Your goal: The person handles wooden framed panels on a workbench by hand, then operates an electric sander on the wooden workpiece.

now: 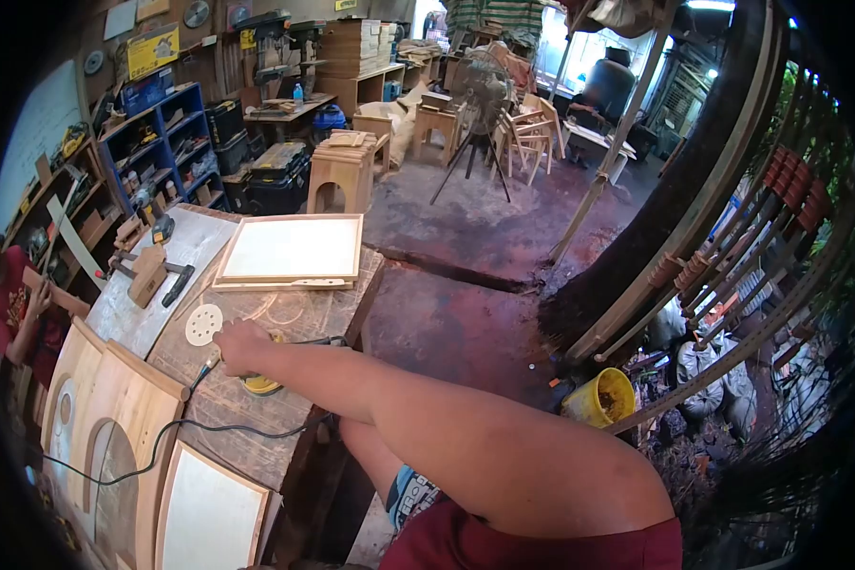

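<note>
My right hand [241, 348] reaches over the workbench with its fingers bent together at the edge of a pale round sanding disc [203, 325] with holes in it. The undersides of the fingers are hidden. Just below the hand and forearm, a yellow and black power sander [262, 383] is partly covered. A black cord [242, 429] runs across the bench beside it. Farther back on the bench lies a wood-framed white panel [293, 247]. My left hand is out of view.
A wooden mallet [147, 275] and a black-handled clamp [178, 285] lie at the bench's left. Arched wooden panels [114, 418] lean in front. Another person's hand [38, 299] holds wood at far left. A standing fan [480, 90] and yellow bucket [603, 397] are on the floor.
</note>
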The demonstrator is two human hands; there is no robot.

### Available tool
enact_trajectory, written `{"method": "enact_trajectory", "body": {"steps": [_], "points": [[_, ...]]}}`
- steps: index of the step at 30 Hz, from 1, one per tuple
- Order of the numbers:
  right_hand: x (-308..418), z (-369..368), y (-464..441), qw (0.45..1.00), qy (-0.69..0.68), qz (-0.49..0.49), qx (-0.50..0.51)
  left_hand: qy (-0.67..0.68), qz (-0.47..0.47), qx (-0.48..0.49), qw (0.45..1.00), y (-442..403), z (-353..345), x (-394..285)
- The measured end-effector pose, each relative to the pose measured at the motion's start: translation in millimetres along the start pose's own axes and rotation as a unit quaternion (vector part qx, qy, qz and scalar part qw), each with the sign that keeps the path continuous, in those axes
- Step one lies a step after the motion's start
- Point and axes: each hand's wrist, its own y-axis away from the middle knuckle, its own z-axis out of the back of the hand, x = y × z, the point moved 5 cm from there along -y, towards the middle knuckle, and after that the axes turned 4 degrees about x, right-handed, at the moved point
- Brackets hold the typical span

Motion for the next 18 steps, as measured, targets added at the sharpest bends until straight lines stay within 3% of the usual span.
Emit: {"method": "enact_trajectory", "body": {"steps": [4,15,18], "points": [[0.8,-0.7,-0.2,1.000,0.006,-0.006,0.006,-0.022,0.073,0.083,0.994,0.7,11.0,19.7],[-0.6,-3.6,-2.1,1.000,-0.004,0.007,-0.010,-0.207,0.215,-0.056,0.953,2.3,-2.0,46.7],[-0.6,-0.5,0.6,1.000,-0.022,0.006,-0.001,-0.229,0.228,-0.047,0.945,6.2,15.6,61.4]]}}
